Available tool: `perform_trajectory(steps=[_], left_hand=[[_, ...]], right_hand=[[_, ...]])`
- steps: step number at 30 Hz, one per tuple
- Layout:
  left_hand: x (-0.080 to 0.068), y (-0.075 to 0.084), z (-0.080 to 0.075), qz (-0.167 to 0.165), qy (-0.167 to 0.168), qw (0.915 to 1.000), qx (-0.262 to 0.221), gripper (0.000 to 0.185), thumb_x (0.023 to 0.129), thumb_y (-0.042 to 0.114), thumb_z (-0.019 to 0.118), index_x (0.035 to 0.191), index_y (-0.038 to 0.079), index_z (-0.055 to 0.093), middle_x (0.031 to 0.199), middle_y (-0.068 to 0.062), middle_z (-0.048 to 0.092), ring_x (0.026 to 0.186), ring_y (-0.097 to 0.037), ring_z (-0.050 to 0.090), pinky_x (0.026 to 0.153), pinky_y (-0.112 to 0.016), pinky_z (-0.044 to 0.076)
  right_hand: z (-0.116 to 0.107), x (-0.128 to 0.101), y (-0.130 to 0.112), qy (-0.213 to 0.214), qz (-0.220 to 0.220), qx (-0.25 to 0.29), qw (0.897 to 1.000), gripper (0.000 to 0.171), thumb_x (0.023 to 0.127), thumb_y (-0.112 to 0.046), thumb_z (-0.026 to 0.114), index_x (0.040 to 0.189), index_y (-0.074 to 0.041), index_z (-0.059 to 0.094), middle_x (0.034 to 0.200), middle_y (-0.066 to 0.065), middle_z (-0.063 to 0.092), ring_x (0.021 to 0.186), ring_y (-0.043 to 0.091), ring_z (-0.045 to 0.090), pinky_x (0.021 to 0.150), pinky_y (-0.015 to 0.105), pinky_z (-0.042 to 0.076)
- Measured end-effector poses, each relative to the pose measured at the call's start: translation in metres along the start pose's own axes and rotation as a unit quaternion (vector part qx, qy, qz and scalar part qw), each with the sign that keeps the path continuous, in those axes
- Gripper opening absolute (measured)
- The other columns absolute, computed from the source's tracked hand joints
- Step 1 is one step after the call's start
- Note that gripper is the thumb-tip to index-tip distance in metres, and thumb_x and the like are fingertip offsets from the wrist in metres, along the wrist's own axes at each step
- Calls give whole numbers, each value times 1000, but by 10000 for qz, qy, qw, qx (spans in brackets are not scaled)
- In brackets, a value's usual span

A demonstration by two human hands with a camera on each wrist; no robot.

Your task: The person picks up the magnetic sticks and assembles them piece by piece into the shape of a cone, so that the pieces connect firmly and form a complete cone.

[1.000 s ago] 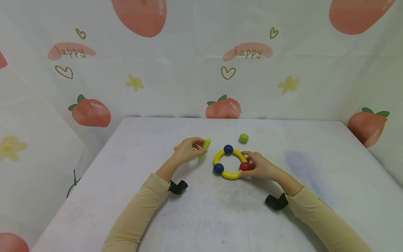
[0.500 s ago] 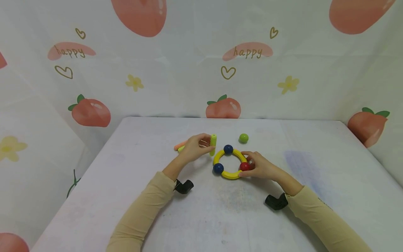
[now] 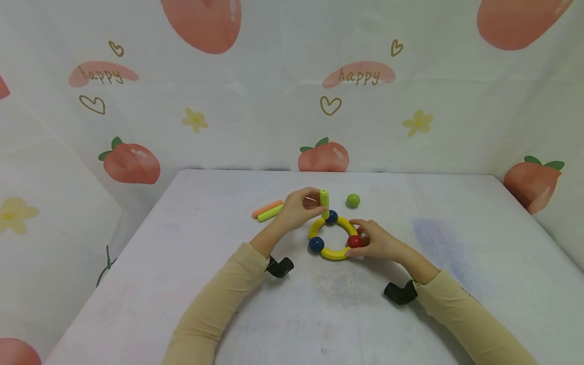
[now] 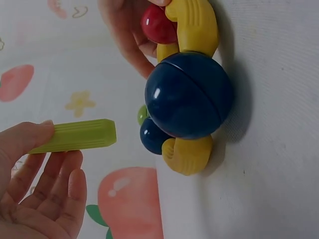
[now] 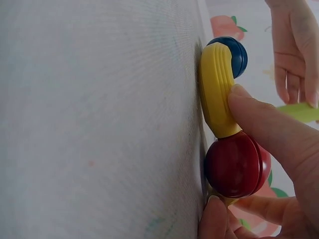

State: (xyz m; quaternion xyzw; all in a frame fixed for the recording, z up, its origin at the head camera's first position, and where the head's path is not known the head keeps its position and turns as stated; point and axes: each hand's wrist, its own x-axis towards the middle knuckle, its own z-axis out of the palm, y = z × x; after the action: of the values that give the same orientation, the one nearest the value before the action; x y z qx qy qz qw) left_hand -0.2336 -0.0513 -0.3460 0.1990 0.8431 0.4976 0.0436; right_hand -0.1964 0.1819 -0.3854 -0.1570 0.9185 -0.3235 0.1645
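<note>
A white table (image 3: 205,304) carries a ring of yellow arcs (image 3: 335,253) joined by two blue balls (image 3: 316,244) and a red ball (image 3: 353,241). Behind it lies a green ball (image 3: 353,200); to the left, an orange stick (image 3: 267,208) touches a green stick (image 3: 270,213)

Behind the right hand (image 3: 376,242), hidden: right stretch of the yellow ring (image 3: 335,252). Cut off by the frame edge above the red ball (image 4: 158,25): same hand.
</note>
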Motion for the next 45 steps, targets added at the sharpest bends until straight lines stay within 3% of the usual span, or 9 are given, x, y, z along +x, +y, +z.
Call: perform_trajectory(steps=[15, 25, 38, 45], left_hand=[[15, 0, 13, 109, -113, 9998, 74, 34, 85, 12, 67, 117, 4, 58, 113, -12, 63, 106, -25, 62, 90, -28, 51], [17, -5, 19, -126, -234, 9995, 168, 33, 86, 11, 66, 118, 6, 58, 116, -11, 63, 107, -23, 62, 90, -29, 52], [17, -2, 19, -7, -154, 9997, 199, 33, 86, 10, 65, 118, 4, 58, 116, -13, 63, 107, -25, 62, 92, -30, 51], [18, -4, 20, -63, -172, 9997, 178, 34, 87, 11, 64, 121, 5, 58, 118, -12, 62, 107, -24, 62, 91, -30, 51]], right_hand=[[0, -1, -3, 27, -123, -29, 9999, 85, 76, -40, 75, 138, 1, 35, 118, 24, 49, 97, 26, 49, 80, 36, 50], [1, -1, -2, 41, -142, -30, 9999, 84, 76, -39, 75, 138, 1, 36, 117, 24, 50, 96, 26, 50, 80, 36, 50], [-1, -1, -2, -5, -113, 20, 9999, 85, 76, -41, 74, 139, 1, 34, 118, 24, 49, 96, 26, 51, 81, 37, 51], [-5, -2, 2, -180, -425, 136, 9988, 79, 80, -36, 72, 141, -5, 33, 116, 23, 49, 93, 24, 56, 79, 35, 52]])
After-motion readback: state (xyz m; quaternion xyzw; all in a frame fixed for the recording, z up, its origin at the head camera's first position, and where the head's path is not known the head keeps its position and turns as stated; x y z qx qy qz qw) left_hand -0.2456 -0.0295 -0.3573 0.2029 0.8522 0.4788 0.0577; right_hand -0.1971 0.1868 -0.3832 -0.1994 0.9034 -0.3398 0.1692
